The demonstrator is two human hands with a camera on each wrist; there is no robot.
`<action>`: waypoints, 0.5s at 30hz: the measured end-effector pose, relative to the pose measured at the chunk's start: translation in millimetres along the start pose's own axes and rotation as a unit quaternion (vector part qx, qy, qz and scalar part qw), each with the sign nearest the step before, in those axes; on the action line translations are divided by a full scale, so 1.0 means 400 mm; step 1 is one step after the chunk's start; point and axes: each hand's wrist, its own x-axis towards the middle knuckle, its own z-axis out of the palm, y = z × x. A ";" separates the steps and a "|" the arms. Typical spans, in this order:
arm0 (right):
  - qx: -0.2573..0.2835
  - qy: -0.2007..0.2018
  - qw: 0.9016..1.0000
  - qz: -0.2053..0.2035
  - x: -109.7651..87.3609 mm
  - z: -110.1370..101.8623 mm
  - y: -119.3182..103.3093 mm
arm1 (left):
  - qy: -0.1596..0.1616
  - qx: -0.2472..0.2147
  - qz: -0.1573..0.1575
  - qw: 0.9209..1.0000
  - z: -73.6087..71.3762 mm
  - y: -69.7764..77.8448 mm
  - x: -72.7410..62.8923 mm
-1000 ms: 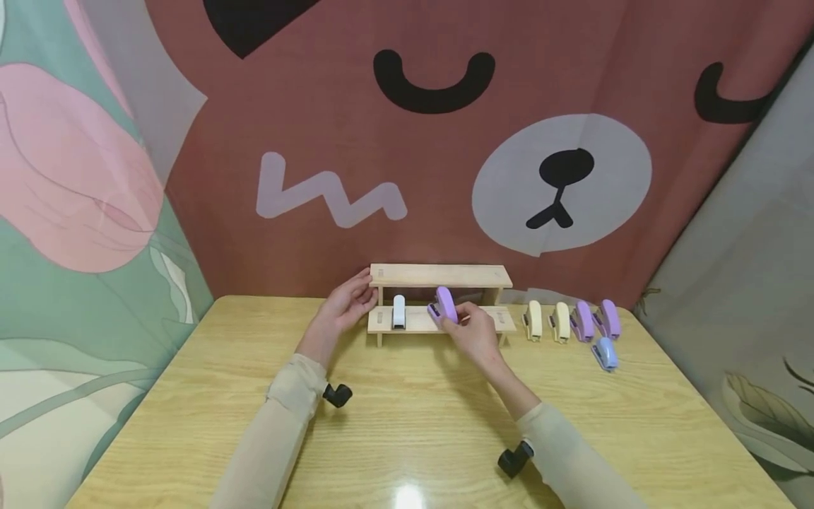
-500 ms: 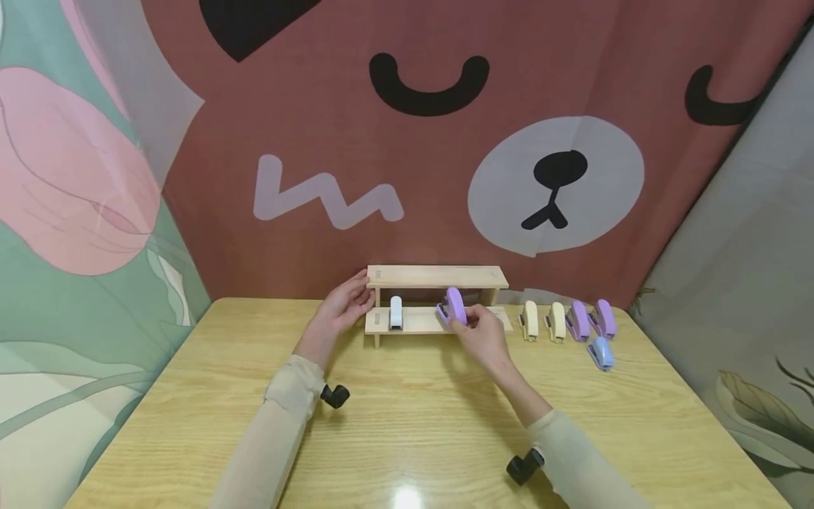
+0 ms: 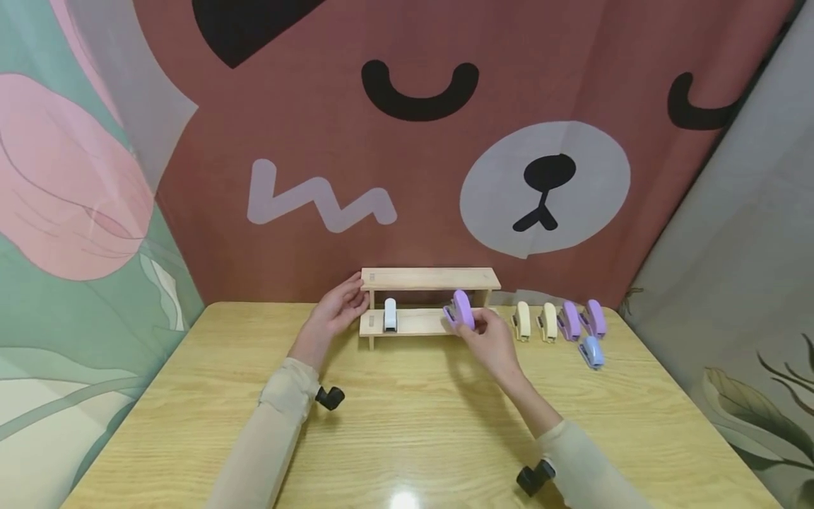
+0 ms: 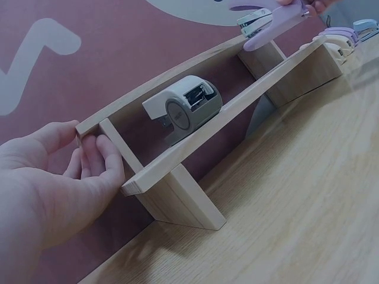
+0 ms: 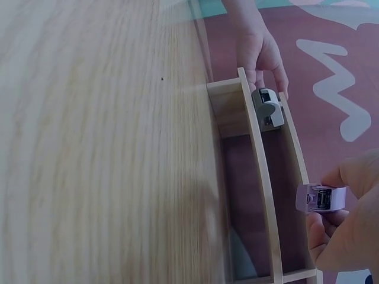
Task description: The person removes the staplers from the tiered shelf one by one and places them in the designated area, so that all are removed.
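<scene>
My right hand (image 3: 492, 343) pinches a purple stapler (image 3: 462, 309) over the right part of the lower step of a small two-tier wooden shelf (image 3: 420, 322). In the left wrist view that purple stapler (image 4: 275, 23) hangs tilted above the lower board. At the shelf's left end, my left hand (image 3: 335, 305) holds the end of the upper board, its thumb and curled fingers around the corner in the left wrist view. A white stapler (image 3: 390, 315) with a grey base stands on the left part of the lower step.
Right of the shelf, two cream staplers (image 3: 522, 322), two purple staplers (image 3: 569, 321) and a small blue stapler (image 3: 592, 352) stand on the wooden table (image 3: 381, 424). Behind the shelf hangs a curtain (image 3: 305, 247) with a bear print.
The right hand has carried the purple stapler to the right along the lower step. The left hand stays at the shelf's end, and the head view has shifted slightly.
</scene>
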 end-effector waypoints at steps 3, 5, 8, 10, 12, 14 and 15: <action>-0.002 0.000 1.000 0.002 -0.003 -0.004 0.008 | 0.001 -0.003 -0.001 1.000 -0.001 0.001 0.001; -0.004 -0.001 1.000 0.007 -0.006 -0.008 0.013 | 0.001 -0.007 -0.001 1.000 -0.001 0.002 0.001; -0.012 -0.003 1.000 0.014 -0.010 -0.018 0.023 | 0.000 -0.010 -0.002 1.000 -0.001 0.003 0.001; -0.017 -0.005 1.000 0.015 -0.016 -0.028 0.029 | -0.003 -0.008 -0.004 1.000 0.000 0.003 0.000; -0.024 -0.005 1.000 0.015 -0.021 -0.039 0.034 | -0.003 -0.007 -0.005 1.000 0.001 0.002 -0.001; -0.031 -0.007 0.999 0.016 -0.026 -0.050 0.038 | -0.005 -0.005 -0.006 1.000 0.001 0.001 -0.002; -0.035 -0.007 0.999 0.016 -0.028 -0.056 0.039 | -0.005 -0.004 -0.005 1.000 0.002 0.001 -0.002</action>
